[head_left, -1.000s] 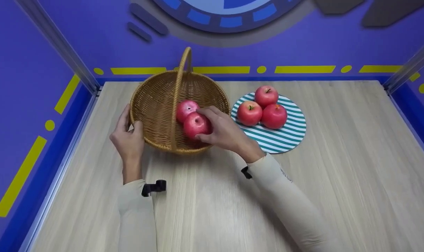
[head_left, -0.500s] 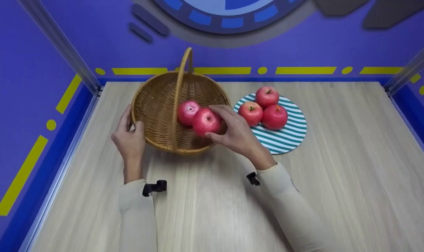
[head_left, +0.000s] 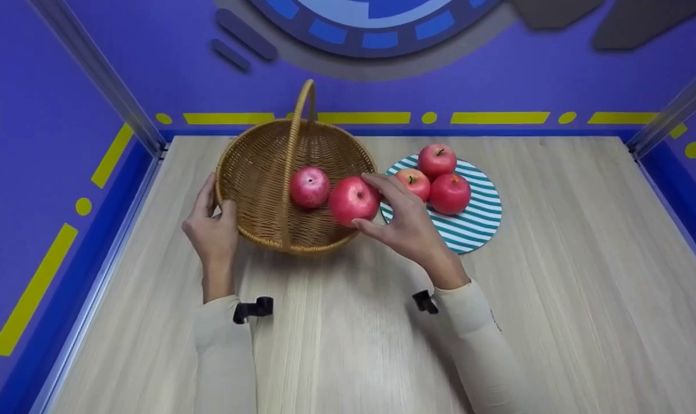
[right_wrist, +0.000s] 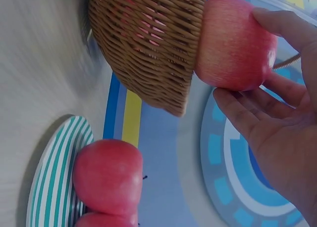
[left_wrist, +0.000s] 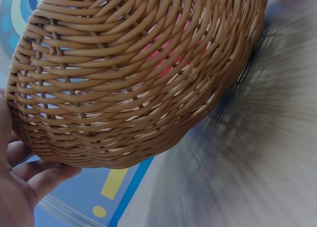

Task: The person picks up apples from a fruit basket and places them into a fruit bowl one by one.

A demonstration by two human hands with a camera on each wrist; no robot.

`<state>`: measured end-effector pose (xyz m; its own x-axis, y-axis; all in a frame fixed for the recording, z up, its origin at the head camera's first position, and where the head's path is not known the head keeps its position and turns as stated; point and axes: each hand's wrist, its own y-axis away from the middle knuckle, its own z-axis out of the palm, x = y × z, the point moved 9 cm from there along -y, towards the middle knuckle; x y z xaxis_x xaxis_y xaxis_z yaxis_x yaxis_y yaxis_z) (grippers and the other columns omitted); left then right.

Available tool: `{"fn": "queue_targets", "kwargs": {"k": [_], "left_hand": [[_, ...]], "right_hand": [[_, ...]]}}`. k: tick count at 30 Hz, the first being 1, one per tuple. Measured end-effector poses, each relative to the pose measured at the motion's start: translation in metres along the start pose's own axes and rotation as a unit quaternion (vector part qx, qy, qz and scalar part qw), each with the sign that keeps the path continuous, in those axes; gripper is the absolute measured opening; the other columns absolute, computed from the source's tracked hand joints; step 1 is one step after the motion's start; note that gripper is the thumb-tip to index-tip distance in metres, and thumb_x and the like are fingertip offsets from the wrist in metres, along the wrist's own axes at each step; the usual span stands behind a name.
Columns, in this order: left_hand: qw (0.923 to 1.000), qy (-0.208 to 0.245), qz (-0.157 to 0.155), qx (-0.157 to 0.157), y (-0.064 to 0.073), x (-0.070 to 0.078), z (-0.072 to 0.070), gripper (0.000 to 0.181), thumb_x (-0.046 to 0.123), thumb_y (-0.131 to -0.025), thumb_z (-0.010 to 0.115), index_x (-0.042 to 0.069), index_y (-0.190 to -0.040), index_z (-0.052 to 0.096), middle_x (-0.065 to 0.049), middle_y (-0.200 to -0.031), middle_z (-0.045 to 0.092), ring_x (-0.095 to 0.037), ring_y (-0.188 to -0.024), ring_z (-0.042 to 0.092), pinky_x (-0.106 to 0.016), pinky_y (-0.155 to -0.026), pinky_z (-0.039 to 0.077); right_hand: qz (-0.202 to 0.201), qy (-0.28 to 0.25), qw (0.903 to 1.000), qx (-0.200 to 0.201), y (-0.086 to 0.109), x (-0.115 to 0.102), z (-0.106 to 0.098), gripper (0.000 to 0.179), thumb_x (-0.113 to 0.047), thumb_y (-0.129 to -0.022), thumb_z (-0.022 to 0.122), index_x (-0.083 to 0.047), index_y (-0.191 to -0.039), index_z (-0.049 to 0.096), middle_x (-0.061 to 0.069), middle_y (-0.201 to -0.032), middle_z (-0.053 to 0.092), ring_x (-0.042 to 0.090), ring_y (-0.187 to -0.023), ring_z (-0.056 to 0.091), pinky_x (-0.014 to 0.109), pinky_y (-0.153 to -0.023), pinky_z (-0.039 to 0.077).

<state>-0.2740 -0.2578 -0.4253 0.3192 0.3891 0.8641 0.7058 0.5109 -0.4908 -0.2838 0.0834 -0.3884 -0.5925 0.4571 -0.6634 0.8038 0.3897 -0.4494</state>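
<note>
A wicker basket (head_left: 256, 172) with an arched handle stands left of centre on the table. My left hand (head_left: 214, 230) grips its left rim, thumb on the near side; the left wrist view shows the fingers (left_wrist: 49, 180) against the woven wall. My right hand (head_left: 408, 224) holds a red apple (head_left: 352, 201) between thumb and fingers at the basket's right rim. In the right wrist view this apple (right_wrist: 233, 44) is above the rim level. One more apple (head_left: 310, 187) lies inside the basket, right of the handle.
To the right, a round green-and-white striped placemat (head_left: 469, 230) bears 3 red apples (head_left: 450, 194), one partly hidden by my right hand. A blue wall (head_left: 497, 86) with yellow marks closes the back, and side walls stand left and right.
My right hand has lifted the apple from beside the other one in the basket and moved it right, to the rim. The left hand keeps its grip on the basket.
</note>
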Motion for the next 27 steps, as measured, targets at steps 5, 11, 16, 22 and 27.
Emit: {"fn": "queue_targets", "kwargs": {"k": [5,11,16,22,27], "left_hand": [[0.9999,-0.011,0.006,0.002,0.001,0.000,0.000,0.051,-0.008,-0.091,0.060,0.001,-0.141,0.068,-0.015,-0.130,0.072,-0.025,-0.114,0.073,-0.017,-0.082,0.059],[0.9999,-0.014,0.007,0.007,0.000,0.000,-0.001,0.051,-0.009,-0.091,0.060,0.000,-0.141,0.067,-0.016,-0.130,0.072,-0.027,-0.114,0.073,-0.020,-0.085,0.059],[1.0000,-0.006,0.000,0.006,0.000,-0.001,-0.001,0.052,-0.009,-0.091,0.060,0.001,-0.141,0.067,-0.015,-0.131,0.071,-0.025,-0.116,0.072,-0.021,-0.086,0.059],[1.0000,-0.003,-0.002,0.003,-0.001,0.000,0.000,0.052,-0.009,-0.091,0.060,0.002,-0.142,0.067,-0.013,-0.132,0.071,-0.023,-0.117,0.072,-0.023,-0.089,0.059],[0.9999,0.006,-0.012,0.005,0.000,0.000,-0.001,0.052,-0.009,-0.091,0.060,0.000,-0.141,0.067,-0.015,-0.132,0.071,-0.025,-0.118,0.072,-0.024,-0.089,0.060]], "right_hand": [[0.000,0.005,0.9999,0.016,0.004,0.004,-0.013,0.075,-0.021,-0.086,0.091,-0.005,-0.151,0.056,0.010,-0.147,0.060,0.022,-0.134,0.055,0.044,-0.103,0.057],[0.002,0.046,0.9983,0.037,0.005,0.010,-0.029,0.076,-0.024,-0.084,0.092,-0.003,-0.149,0.057,0.010,-0.143,0.062,0.022,-0.134,0.054,0.045,-0.104,0.056],[0.015,0.045,0.9975,0.052,0.007,0.017,-0.042,0.075,-0.020,-0.084,0.093,-0.002,-0.147,0.058,0.013,-0.142,0.062,0.025,-0.131,0.056,0.050,-0.100,0.058],[0.037,0.049,0.9950,0.079,0.011,0.031,-0.062,0.074,-0.015,-0.084,0.092,0.001,-0.147,0.057,0.016,-0.143,0.061,0.027,-0.128,0.058,0.049,-0.099,0.058],[0.058,0.043,0.9924,0.100,0.014,0.044,-0.078,0.078,-0.012,-0.083,0.092,0.000,-0.151,0.055,0.017,-0.145,0.059,0.029,-0.128,0.058,0.051,-0.100,0.058]]}}
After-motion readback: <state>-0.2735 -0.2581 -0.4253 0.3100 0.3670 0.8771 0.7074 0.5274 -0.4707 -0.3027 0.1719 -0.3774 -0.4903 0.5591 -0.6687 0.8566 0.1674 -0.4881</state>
